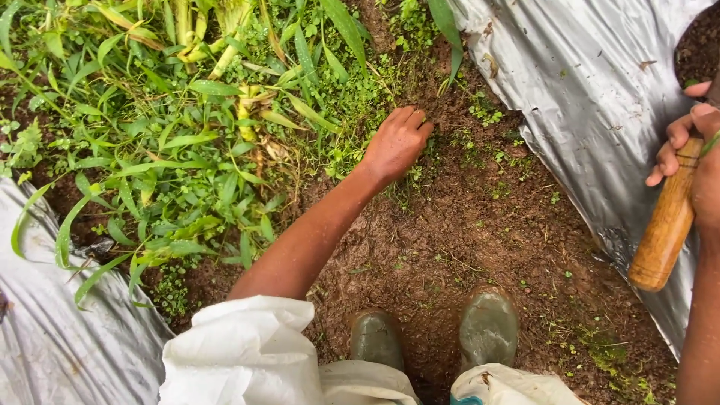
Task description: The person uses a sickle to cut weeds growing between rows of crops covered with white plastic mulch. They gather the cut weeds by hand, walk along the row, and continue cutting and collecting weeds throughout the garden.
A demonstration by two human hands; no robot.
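Observation:
My left hand (397,141) reaches forward and down to the soil, its fingers curled into small green weeds (360,97) at the edge of a patch of taller grass and leafy weeds (172,142). Whether the fingers grip a plant I cannot tell. My right hand (694,157) stays at the right edge, closed around a tool with a light brown wooden handle (664,232) that points down and toward me. The tool's working end lies out of view above the hand.
Silver plastic sheeting (592,97) covers the ground on the right, with another sheet (52,330) at lower left. Bare brown soil (457,232) runs between them. My two muddy green rubber boots (487,326) stand on it, below white trouser legs (247,352).

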